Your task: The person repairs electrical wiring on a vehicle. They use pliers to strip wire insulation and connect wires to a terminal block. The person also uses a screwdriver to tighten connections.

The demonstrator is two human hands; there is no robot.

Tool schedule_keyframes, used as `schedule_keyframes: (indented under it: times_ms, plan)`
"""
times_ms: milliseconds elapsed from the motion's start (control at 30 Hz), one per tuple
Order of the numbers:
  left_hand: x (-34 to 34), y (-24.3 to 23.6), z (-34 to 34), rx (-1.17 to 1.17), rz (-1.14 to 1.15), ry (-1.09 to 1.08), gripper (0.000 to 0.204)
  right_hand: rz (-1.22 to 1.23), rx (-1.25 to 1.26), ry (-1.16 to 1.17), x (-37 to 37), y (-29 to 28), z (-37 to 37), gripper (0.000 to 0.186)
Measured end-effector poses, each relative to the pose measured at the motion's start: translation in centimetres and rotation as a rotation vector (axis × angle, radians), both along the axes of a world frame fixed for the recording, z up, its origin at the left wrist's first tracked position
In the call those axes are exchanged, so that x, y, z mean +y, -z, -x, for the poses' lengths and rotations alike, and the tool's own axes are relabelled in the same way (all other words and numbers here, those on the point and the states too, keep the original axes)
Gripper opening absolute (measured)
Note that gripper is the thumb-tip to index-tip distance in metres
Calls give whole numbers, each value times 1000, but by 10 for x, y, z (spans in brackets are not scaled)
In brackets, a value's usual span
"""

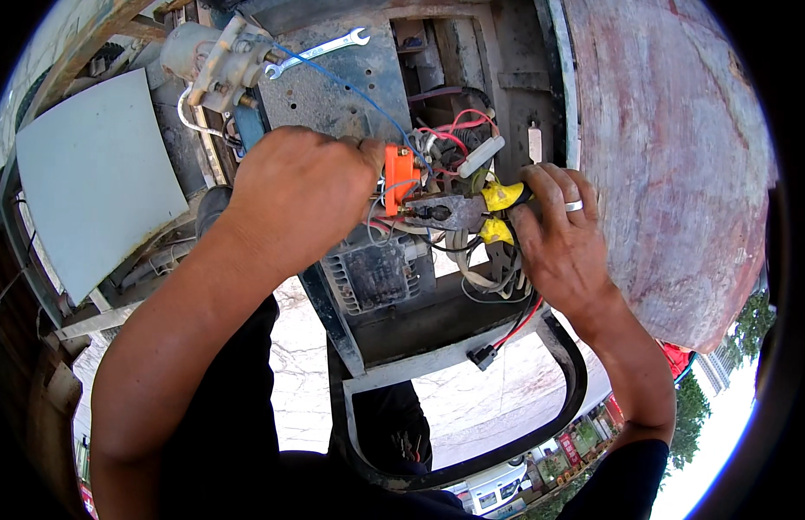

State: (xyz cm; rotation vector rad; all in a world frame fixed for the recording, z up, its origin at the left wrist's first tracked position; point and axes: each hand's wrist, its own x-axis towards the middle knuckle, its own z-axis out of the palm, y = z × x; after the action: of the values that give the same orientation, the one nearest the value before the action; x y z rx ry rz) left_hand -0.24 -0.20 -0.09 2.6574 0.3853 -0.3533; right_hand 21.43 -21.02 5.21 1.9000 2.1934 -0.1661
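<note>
Pliers (pixel 450 211) with yellow and black handles are gripped by my right hand (pixel 563 225), which wears a ring. Their jaws reach left to the lower end of an orange block (pixel 402 178) with metal terminals. My left hand (pixel 311 195) is closed at the block's left side, thumb and fingers against it; its fingertips are mostly hidden behind the hand. A thin blue wire (pixel 359 91) runs down to the block from the upper left. Pink and red wires (pixel 459 134) and a white connector sleeve (pixel 482 157) lie just beyond the pliers.
A double-ended wrench (pixel 316 54) lies on the metal plate at the back, beside a grey cylindrical part with a bracket (pixel 213 61). Below my hands sits a finned black unit (pixel 376 276). A black plug (pixel 483 356) hangs over the frame. At right stands a worn reddish panel (pixel 662 165).
</note>
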Motion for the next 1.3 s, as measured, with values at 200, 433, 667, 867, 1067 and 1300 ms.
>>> schedule_keyframes:
  times_ms: [200, 433, 667, 867, 1067, 1300]
  plan:
    - [0, 5, 2, -79, -21, 23, 44, 12, 4, 9, -1, 2, 1, 18]
    - [-2, 4, 2, -36, -55, 25, 47, 59, 63, 3, 7, -7, -2, 19]
    - [-3, -2, 1, 29, -24, 6, 64, 104, 59, -2, 10, -14, -3, 19]
    - [-2, 3, 2, -4, -1, 6, 58, 114, 81, 18, 10, -14, -1, 19]
    - [-2, 3, 3, -27, -4, -18, 57, 107, 105, 10, 16, -17, -3, 19]
    - [-2, 9, 5, -55, -29, 1, 57, 135, 99, 15, 20, -20, -2, 18]
